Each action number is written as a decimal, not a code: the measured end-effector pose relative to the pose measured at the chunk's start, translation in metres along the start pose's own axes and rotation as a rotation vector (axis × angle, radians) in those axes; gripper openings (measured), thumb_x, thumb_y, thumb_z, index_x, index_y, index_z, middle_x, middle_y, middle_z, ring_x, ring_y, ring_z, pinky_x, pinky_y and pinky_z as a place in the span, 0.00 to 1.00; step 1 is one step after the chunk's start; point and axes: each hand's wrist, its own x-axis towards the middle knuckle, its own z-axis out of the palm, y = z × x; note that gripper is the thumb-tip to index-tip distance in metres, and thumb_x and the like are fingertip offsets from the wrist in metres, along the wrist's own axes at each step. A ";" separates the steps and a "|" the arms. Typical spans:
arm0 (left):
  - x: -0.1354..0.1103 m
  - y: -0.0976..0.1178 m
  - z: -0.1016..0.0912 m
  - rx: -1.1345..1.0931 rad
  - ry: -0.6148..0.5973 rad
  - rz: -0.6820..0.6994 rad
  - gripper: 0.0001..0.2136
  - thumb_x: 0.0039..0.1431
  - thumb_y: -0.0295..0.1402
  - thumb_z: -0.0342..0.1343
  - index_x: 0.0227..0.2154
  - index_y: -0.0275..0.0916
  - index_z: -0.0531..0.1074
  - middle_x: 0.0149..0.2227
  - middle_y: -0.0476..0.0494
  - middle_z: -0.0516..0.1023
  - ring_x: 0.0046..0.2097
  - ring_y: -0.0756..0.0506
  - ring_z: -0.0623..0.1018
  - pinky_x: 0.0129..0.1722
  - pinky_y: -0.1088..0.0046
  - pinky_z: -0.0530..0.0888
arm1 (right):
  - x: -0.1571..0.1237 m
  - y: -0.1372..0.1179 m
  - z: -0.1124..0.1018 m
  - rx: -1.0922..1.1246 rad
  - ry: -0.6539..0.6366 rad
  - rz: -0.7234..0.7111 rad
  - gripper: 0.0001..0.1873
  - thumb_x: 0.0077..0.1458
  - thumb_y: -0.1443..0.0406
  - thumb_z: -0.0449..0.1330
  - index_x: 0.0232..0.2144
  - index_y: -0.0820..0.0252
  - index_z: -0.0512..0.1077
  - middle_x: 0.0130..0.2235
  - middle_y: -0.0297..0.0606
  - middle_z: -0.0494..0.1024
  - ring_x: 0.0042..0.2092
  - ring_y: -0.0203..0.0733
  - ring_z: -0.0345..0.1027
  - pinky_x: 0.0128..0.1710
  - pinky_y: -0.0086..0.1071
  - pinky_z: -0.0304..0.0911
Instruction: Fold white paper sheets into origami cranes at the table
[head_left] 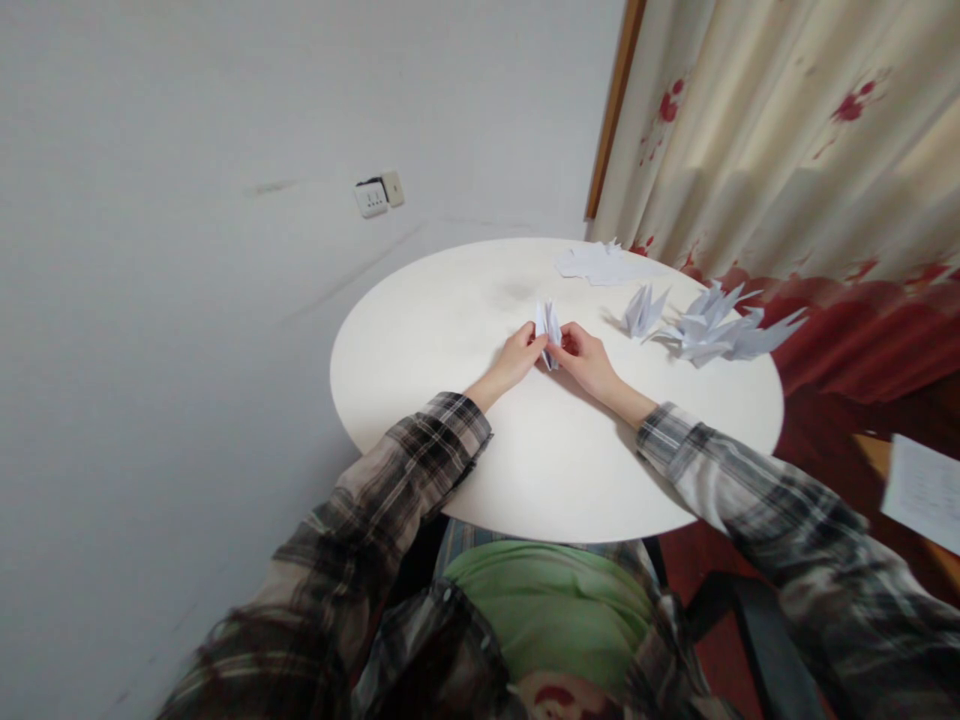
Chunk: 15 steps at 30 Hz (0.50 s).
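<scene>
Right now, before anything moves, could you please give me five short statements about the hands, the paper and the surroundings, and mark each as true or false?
1. The left hand and the right hand both hold the small folded white paper piece. True.
2. The cluster of pointed, folded white paper shapes lies to the left of the left hand. False: it lies to the right of the right hand.
3. The flat white paper lies on the far part of the round white table. True.
4. The long cream fabric curtain is plain. False: it has red markings.
5. The plaid sleeves reach the wrists. True.
</scene>
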 end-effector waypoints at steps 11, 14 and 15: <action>0.000 0.002 0.001 -0.001 0.014 -0.010 0.06 0.56 0.32 0.50 0.32 0.37 0.69 0.30 0.46 0.74 0.35 0.47 0.73 0.39 0.69 0.71 | 0.001 0.002 -0.002 -0.027 -0.007 -0.013 0.13 0.51 0.54 0.57 0.31 0.57 0.66 0.28 0.32 0.73 0.28 0.36 0.63 0.31 0.32 0.59; 0.000 0.004 0.001 0.024 0.008 -0.008 0.05 0.56 0.32 0.49 0.31 0.36 0.68 0.30 0.46 0.74 0.34 0.47 0.73 0.38 0.69 0.71 | 0.001 0.003 -0.001 -0.023 -0.010 -0.014 0.13 0.51 0.54 0.57 0.31 0.57 0.66 0.28 0.33 0.74 0.28 0.36 0.63 0.32 0.32 0.59; 0.000 0.004 0.001 0.030 0.005 -0.008 0.05 0.56 0.32 0.49 0.31 0.36 0.68 0.30 0.46 0.73 0.34 0.47 0.73 0.37 0.69 0.71 | 0.001 0.003 -0.001 -0.021 -0.011 -0.013 0.13 0.51 0.54 0.57 0.31 0.57 0.66 0.28 0.33 0.74 0.29 0.36 0.63 0.32 0.32 0.59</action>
